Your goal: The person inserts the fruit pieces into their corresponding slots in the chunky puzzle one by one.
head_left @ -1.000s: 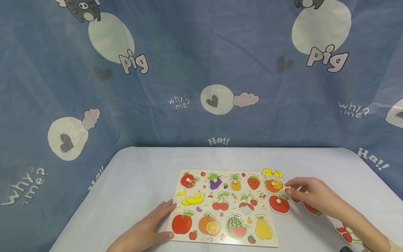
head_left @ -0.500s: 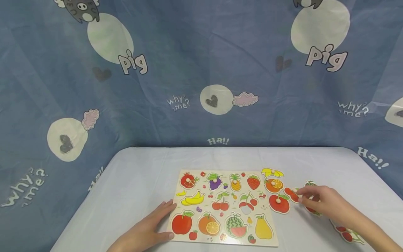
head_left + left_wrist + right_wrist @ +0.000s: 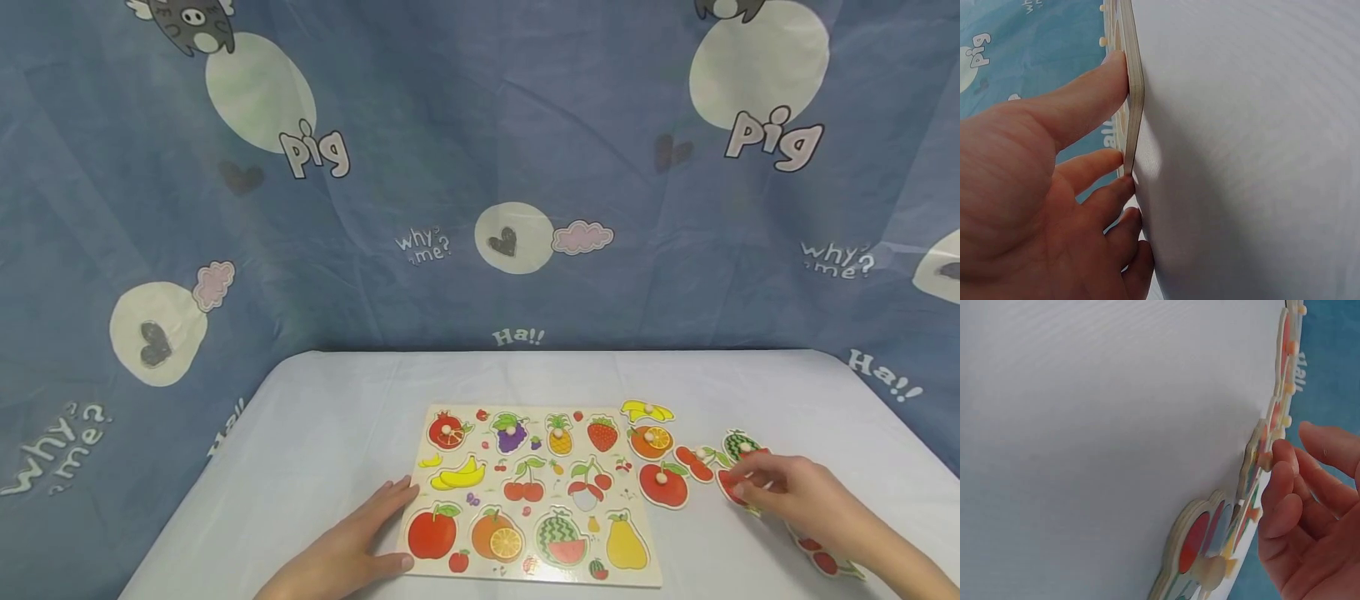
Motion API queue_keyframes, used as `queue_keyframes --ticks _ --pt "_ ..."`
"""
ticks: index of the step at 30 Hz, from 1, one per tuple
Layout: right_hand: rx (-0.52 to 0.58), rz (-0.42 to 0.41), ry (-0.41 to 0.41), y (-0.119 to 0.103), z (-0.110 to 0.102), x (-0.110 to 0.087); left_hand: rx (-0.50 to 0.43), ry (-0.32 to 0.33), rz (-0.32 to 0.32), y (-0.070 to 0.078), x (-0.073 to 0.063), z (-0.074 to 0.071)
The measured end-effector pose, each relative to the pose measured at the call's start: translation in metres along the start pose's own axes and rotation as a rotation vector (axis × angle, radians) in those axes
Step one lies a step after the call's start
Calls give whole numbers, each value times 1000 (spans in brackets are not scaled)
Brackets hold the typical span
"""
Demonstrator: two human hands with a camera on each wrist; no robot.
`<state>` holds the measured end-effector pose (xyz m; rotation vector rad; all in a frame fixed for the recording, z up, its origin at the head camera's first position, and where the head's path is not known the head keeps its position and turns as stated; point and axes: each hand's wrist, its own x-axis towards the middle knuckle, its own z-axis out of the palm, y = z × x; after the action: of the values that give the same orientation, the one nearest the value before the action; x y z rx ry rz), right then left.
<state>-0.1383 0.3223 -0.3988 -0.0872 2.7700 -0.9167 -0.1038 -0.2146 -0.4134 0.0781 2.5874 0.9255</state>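
My left hand (image 3: pixel 352 546) rests against the left side of a wooden fruit puzzle board (image 3: pixel 536 575). In the left wrist view its thumb (image 3: pixel 1094 90) touches the board's edge, with straight fingers near the corner. My right hand (image 3: pixel 806 500) is over a red fruit puzzle piece (image 3: pixel 727 490), partly covering it. In the right wrist view the thumb stands apart from the fingers, and a fingertip is close to a piece's wooden knob (image 3: pixel 1265 460); no pinch shows. Beside that hand lie a watermelon piece (image 3: pixel 738 443) and a cherry piece (image 3: pixel 699 463).
Right of the board lie a banana piece (image 3: pixel 648 411), an orange piece (image 3: pixel 651 442) and a red apple-like piece (image 3: pixel 663 485). Another red fruit piece (image 3: pixel 826 563) lies near the front right, partly hidden by the right hand. A patterned blue cloth (image 3: pixel 517 300) hangs behind the white table (image 3: pixel 352 417).
My right hand has moved right and slightly toward me, from the cherry piece to the red piece beside it. The cherry and watermelon pieces are now uncovered. My left hand stays put.
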Motion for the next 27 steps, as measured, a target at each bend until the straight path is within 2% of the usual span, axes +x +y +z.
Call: queue_keyframes --ticks 5,16,27 --pt "-19 35 21 6 0 0 6 1 -2 0 0 0" --pt "5 20 -5 16 0 2 7 5 4 0 0 0" --pt "32 -19 26 19 3 5 2 2 15 -1 -1 -1"
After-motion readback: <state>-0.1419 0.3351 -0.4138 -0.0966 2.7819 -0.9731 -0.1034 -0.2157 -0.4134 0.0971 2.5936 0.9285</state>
